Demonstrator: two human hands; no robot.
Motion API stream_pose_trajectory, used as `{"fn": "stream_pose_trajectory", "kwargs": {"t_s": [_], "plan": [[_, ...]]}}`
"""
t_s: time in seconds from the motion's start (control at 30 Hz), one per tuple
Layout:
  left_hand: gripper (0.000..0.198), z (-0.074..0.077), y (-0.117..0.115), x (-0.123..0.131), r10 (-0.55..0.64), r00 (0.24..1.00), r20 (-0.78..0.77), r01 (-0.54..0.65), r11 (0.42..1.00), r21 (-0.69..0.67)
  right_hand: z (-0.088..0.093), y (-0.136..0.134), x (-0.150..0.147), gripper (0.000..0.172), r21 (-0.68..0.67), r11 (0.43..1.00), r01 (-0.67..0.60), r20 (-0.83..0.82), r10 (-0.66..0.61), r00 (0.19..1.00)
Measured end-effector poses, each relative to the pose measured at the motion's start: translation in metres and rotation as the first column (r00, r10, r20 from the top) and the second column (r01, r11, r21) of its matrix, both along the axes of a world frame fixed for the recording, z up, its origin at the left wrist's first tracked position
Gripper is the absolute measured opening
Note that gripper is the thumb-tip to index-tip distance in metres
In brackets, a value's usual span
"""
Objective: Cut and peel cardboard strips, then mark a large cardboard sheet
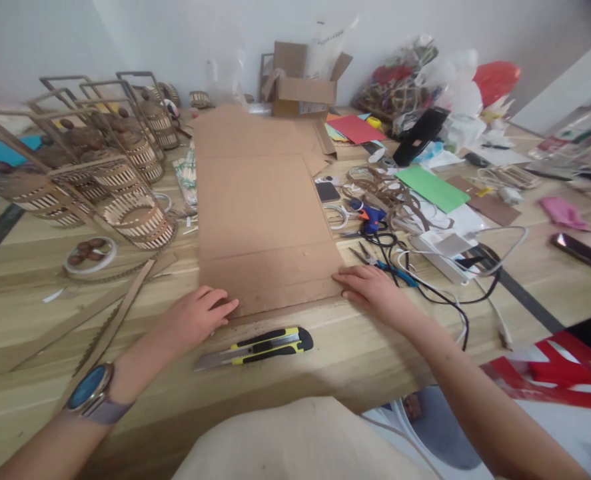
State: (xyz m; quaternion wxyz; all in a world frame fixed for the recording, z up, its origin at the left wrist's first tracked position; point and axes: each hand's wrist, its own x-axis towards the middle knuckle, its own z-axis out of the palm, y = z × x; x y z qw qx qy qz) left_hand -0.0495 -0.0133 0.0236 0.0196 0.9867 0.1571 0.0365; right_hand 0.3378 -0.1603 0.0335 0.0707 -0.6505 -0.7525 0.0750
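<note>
A large flat piece of brown cardboard [260, 207] lies on the wooden table, with crease lines across its near part. My left hand [208, 310] rests at its near left corner, fingers apart and touching the edge. At the near right edge is my right hand [370, 290], its fingers stretched onto the cardboard. Neither hand grips anything. Between my hands and closer to me, a black and yellow utility knife [268, 346] lies on the table with its blade pointing left.
Woven bamboo baskets [140, 220] crowd the left, near a white tape ring [91, 255] holding brown balls. On the right lie pliers [382, 265], a blue glue gun [370, 215], a power strip [445, 257] and cables. An open carton [305, 90] stands behind.
</note>
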Motion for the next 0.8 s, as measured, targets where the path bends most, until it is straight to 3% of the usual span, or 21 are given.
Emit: {"fn": "stream_pose_trajectory", "kwargs": {"t_s": [0.23, 0.43, 0.63, 0.8], "plan": [[0.028, -0.004, 0.001, -0.018, 0.057, 0.994, 0.092, -0.041, 0.984, -0.171, -0.009, -0.005, 0.011, 0.04, 0.025, 1.0, -0.005, -0.128, 0.008, 0.992], [0.029, -0.007, -0.001, -0.027, 0.099, 0.985, 0.139, -0.075, 0.982, -0.173, -0.015, -0.003, 0.015, 0.042, 0.038, 0.999, 0.003, -0.128, 0.002, 0.992], [0.031, -0.004, -0.001, -0.029, 0.143, 0.986, 0.08, -0.127, 0.975, -0.183, -0.017, -0.002, 0.019, 0.04, 0.025, 1.0, 0.008, -0.154, -0.004, 0.988], [0.033, -0.004, 0.003, -0.034, 0.11, 0.991, 0.069, -0.096, 0.978, -0.183, -0.011, -0.006, 0.024, 0.039, -0.003, 0.999, 0.038, -0.172, -0.037, 0.984]]}}
